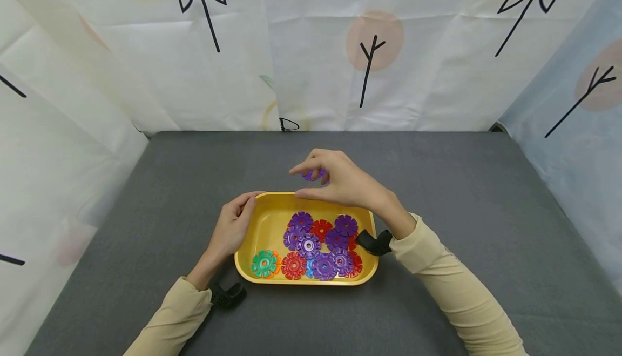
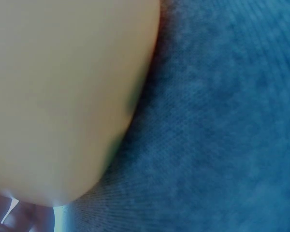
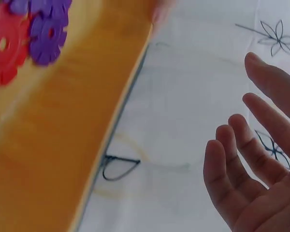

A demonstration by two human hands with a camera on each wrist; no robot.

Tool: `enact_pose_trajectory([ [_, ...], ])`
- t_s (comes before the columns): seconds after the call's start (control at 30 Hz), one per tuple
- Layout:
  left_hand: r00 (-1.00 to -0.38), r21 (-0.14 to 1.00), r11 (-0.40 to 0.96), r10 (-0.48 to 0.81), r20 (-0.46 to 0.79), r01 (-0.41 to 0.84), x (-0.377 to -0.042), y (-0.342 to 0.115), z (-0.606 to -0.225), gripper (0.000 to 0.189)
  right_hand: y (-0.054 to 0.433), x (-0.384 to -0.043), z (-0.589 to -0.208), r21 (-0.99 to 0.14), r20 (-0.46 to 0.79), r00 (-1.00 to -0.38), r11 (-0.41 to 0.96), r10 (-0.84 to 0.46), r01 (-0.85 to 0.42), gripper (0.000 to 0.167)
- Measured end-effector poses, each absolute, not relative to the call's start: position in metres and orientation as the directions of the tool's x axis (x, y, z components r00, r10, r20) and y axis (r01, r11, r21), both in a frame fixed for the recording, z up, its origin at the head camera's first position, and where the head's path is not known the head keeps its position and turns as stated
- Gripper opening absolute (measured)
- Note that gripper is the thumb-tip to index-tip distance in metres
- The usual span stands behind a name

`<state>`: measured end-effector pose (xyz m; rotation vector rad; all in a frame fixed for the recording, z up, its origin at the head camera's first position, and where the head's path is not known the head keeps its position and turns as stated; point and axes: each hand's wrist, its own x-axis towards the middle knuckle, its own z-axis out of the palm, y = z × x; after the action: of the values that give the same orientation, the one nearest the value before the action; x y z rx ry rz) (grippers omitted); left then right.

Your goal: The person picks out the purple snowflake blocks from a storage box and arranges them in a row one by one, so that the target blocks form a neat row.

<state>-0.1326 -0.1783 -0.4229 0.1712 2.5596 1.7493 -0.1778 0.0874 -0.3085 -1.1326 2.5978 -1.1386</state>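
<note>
A yellow tray holds snowflake-shaped plastic discs: purple discs, red discs, a green disc, and bits of orange and blue. My left hand grips the tray's far left corner, thumb at the rim. Over the tray's far edge is my right hand, thumb and fingers apart. Purple discs show behind its fingers, beyond the tray; contact cannot be told. In the right wrist view the right hand has loosely bent fingers and an unoccupied palm.
A dark grey table surrounds the tray. White printed cloth hangs behind it and along both sides. Black straps are on the wrists. A pale blurred shape and blue-looking fabric fill the left wrist view.
</note>
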Motion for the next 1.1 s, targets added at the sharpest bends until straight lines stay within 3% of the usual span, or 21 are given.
enact_pose_trajectory([
  [0.3, -0.993, 0.926, 0.372, 0.117, 0.029, 0.071, -0.133, -0.179, -0.423, 0.040, 0.073, -0.179, -0.343, -0.728, 0.055, -0.615, 0.390, -0.786, -0.563, 0.040],
  [0.6, -0.994, 0.923, 0.379, 0.102, 0.035, 0.071, -0.134, -0.179, -0.424, 0.040, 0.066, -0.183, -0.366, -0.725, -0.195, -0.423, 0.421, -0.885, -0.545, 0.039],
  [0.8, -0.994, 0.934, 0.352, 0.107, 0.029, 0.065, -0.133, -0.179, -0.422, 0.040, 0.066, -0.179, -0.369, -0.670, -0.305, -0.438, 0.517, -0.846, -0.532, 0.043],
  [1.1, -0.994, 0.930, 0.361, 0.103, 0.035, 0.070, -0.134, -0.178, -0.424, 0.040, 0.064, -0.177, -0.373, -0.600, -0.367, -0.441, 0.571, -0.819, -0.560, 0.046],
])
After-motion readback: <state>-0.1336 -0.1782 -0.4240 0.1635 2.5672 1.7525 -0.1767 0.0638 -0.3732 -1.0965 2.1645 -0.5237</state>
